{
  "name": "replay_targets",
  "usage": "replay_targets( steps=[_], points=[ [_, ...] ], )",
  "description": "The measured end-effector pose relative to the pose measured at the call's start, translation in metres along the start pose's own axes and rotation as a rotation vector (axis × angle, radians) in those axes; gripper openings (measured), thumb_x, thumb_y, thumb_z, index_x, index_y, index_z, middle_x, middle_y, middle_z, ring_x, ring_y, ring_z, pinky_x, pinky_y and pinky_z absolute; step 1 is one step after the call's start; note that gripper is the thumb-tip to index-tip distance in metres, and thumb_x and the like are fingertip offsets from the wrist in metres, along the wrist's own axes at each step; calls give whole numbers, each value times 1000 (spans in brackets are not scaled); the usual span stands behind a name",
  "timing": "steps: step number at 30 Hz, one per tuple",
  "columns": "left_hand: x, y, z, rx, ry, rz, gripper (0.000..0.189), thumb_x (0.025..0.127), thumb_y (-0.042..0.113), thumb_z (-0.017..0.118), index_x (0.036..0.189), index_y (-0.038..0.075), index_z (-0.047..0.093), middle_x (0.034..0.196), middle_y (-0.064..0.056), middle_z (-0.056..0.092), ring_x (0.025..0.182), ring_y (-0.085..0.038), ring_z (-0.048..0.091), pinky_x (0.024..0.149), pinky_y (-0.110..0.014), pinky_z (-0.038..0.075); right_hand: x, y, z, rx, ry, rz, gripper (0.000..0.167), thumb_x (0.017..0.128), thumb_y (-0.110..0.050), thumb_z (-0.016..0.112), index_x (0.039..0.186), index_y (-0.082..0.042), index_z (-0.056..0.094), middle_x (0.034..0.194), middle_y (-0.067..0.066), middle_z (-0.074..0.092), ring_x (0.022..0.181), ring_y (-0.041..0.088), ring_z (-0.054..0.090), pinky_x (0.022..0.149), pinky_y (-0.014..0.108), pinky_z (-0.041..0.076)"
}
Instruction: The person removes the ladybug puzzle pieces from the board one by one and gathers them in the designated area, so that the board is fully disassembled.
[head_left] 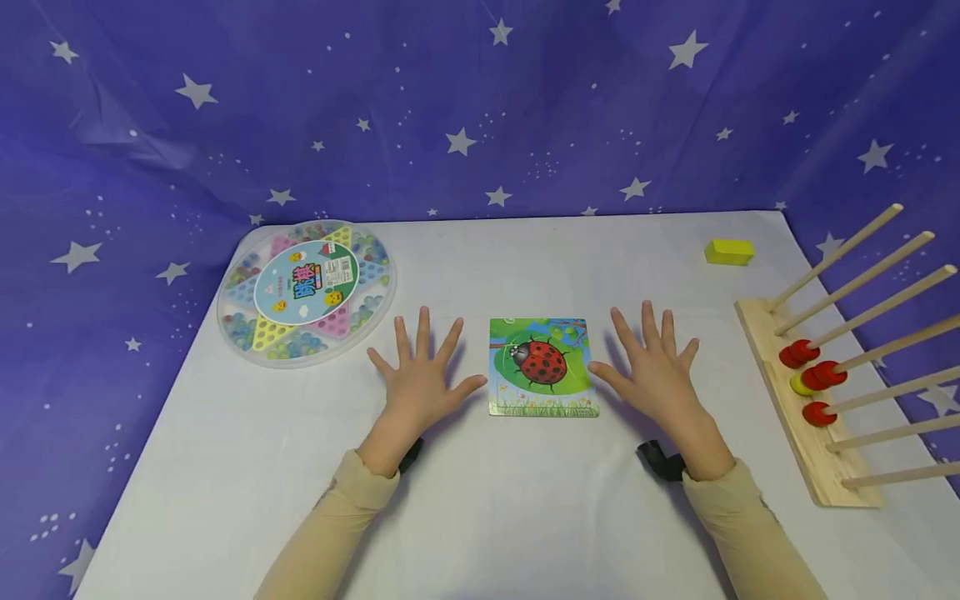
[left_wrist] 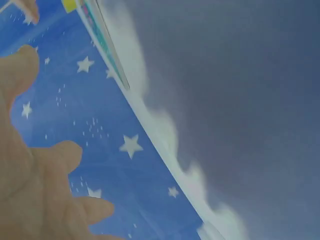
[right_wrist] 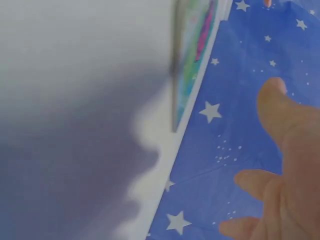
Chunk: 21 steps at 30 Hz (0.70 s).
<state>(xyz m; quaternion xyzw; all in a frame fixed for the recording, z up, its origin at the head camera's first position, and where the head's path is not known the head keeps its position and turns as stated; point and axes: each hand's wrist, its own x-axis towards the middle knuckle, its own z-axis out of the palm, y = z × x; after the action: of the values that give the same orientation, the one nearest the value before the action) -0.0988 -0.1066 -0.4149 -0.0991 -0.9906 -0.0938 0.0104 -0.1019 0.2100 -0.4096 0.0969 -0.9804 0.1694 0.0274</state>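
Observation:
A square ladybug picture puzzle [head_left: 542, 367] lies flat in the middle of the white table. To its left my left hand [head_left: 420, 387] is spread palm down, thumb pointing at the puzzle's left edge. On the other side my right hand [head_left: 660, 375] is spread the same way, its thumb tip right by the puzzle's right edge. Both hands hold nothing. In the left wrist view, the spread fingers of the left hand [left_wrist: 35, 165] show beside the puzzle's thin edge [left_wrist: 107, 45]. The right wrist view has the right hand [right_wrist: 295, 170] and the puzzle board [right_wrist: 192, 60] likewise.
A round Chinese checkers box [head_left: 306, 287] with marbles sits at the back left. Toward the back right is a yellow block [head_left: 729, 252]. A wooden peg rack [head_left: 806, 408] with several red beads and a yellow one stands along the right edge. Starry blue cloth [head_left: 465, 100] hangs behind.

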Motion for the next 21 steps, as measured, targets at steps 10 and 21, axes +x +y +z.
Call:
replay_targets(
  steps=[10,21],
  points=[
    [26,42,8,100,-48,117,88,73,79,36,145,36,9,150,-12,-7,131,-42,-12,87,-74,2,27,-27,5,-63,-189,-25,83,81,-53,58,145,-12,24,147,25,3,130,47,-6,86,72,-11],
    [33,78,19,223,-387,283,80,77,76,29,143,41,2,150,-8,-6,136,-30,-5,100,-61,7,39,-27,15,22,-300,-145,74,77,-38,70,135,-2,41,137,28,30,124,46,28,94,60,26]
  ],
)
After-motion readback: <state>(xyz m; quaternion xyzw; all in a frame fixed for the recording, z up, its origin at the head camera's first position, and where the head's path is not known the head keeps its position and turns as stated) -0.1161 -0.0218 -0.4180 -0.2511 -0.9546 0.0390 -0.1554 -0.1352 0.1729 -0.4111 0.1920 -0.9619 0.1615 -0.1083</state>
